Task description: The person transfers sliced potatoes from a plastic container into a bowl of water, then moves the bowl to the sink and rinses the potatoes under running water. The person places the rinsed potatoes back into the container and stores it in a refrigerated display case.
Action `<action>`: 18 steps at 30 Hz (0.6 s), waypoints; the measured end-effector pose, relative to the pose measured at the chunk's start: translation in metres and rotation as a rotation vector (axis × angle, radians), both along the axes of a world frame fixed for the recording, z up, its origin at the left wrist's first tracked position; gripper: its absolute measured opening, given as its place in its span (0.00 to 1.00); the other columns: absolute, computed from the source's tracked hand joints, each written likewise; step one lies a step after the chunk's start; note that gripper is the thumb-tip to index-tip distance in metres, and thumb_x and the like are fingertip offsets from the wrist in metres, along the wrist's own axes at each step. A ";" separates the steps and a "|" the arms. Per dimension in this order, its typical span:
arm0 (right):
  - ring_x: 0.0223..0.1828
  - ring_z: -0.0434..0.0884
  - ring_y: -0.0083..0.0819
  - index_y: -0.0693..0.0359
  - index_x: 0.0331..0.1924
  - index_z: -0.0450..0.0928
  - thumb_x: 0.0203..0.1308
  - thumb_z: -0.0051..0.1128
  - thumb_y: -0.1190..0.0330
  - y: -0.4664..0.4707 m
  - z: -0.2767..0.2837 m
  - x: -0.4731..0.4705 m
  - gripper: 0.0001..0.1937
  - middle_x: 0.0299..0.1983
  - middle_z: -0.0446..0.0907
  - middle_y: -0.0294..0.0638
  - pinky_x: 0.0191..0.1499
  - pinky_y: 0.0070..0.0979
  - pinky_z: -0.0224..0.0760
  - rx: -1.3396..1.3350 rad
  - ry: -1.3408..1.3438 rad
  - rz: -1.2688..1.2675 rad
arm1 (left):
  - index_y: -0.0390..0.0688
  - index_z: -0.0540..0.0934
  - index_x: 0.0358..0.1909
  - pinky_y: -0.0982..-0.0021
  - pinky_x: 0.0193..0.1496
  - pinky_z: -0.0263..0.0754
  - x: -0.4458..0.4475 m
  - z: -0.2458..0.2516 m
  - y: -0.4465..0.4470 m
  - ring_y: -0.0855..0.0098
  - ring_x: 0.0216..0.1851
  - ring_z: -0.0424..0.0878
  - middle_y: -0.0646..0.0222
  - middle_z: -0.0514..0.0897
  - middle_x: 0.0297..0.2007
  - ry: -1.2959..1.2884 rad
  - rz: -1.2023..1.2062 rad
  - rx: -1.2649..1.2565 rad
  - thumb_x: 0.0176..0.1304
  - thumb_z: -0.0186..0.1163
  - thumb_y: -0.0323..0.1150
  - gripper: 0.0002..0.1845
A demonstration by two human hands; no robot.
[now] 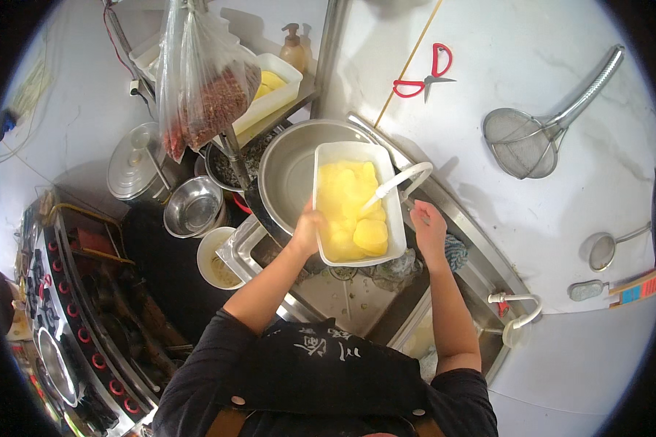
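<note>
My left hand (308,229) grips the left wall of a white plastic tub (398,229). Yellow slices (370,236) that look like potato lie in cloudy liquid inside it. The white spout of a tap (394,183) arches over the tub's right wall, its tip over the slices. To the right of the tub, below the tap's bend, my right hand (429,224) has its fingers curled. Whether they hold something is hidden. Behind the tub is a wide metal basin (284,164), partly covered by it. Under both hands is a sink (328,295) with scraps on its bottom.
A clear bag of reddish-brown food (218,104) hangs at the upper left. Scissors (429,82) and a mesh strainer (519,142) hang on the right wall. A second tap (525,306) stands at the right. Metal bowls (194,207) and a stove (82,333) are leftward.
</note>
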State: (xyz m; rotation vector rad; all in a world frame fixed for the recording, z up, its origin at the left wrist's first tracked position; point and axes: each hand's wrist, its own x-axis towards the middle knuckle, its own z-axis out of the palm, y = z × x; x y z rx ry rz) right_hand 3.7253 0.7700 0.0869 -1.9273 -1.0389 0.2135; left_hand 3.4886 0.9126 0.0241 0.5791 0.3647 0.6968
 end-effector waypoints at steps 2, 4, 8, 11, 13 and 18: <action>0.41 0.83 0.40 0.61 0.49 0.81 0.58 0.59 0.71 0.000 -0.039 0.030 0.14 0.39 0.84 0.48 0.45 0.33 0.77 -0.001 0.026 0.017 | 0.43 0.58 0.70 0.56 0.59 0.73 0.001 -0.001 0.001 0.54 0.58 0.73 0.54 0.70 0.61 0.014 0.012 -0.073 0.43 0.43 0.22 0.43; 0.40 0.83 0.44 0.61 0.47 0.81 0.57 0.59 0.68 0.002 -0.076 0.056 0.14 0.37 0.84 0.49 0.45 0.35 0.76 -0.154 -0.043 -0.019 | 0.42 0.58 0.70 0.55 0.59 0.73 0.002 -0.001 0.003 0.54 0.58 0.73 0.53 0.70 0.61 0.014 0.026 -0.095 0.43 0.43 0.22 0.43; 0.40 0.82 0.51 0.62 0.38 0.83 0.54 0.57 0.63 0.010 -0.135 0.084 0.13 0.36 0.83 0.54 0.45 0.41 0.75 -0.679 -0.416 0.081 | 0.40 0.57 0.70 0.55 0.59 0.73 0.000 0.001 0.005 0.54 0.58 0.73 0.53 0.70 0.60 0.012 0.040 -0.081 0.43 0.43 0.22 0.43; 0.34 0.83 0.46 0.62 0.33 0.83 0.54 0.58 0.61 0.027 -0.161 0.099 0.13 0.33 0.83 0.52 0.39 0.39 0.76 -0.411 -0.277 0.015 | 0.38 0.57 0.70 0.55 0.60 0.73 -0.002 0.005 0.007 0.53 0.59 0.73 0.52 0.70 0.60 0.036 0.074 -0.076 0.42 0.43 0.23 0.43; 0.31 0.83 0.42 0.62 0.35 0.84 0.56 0.59 0.57 0.046 -0.170 0.113 0.15 0.31 0.84 0.47 0.38 0.36 0.76 -0.275 0.037 0.008 | 0.38 0.57 0.70 0.55 0.61 0.73 -0.004 0.007 0.006 0.53 0.59 0.73 0.51 0.71 0.60 -0.021 0.061 -0.031 0.42 0.43 0.22 0.43; 0.52 0.78 0.35 0.60 0.65 0.63 0.68 0.44 0.44 0.107 -0.190 0.120 0.32 0.61 0.70 0.42 0.50 0.37 0.76 -0.067 1.026 -0.003 | 0.38 0.59 0.68 0.57 0.58 0.75 -0.014 0.004 0.007 0.54 0.55 0.76 0.53 0.73 0.57 0.058 0.052 -0.080 0.42 0.44 0.21 0.42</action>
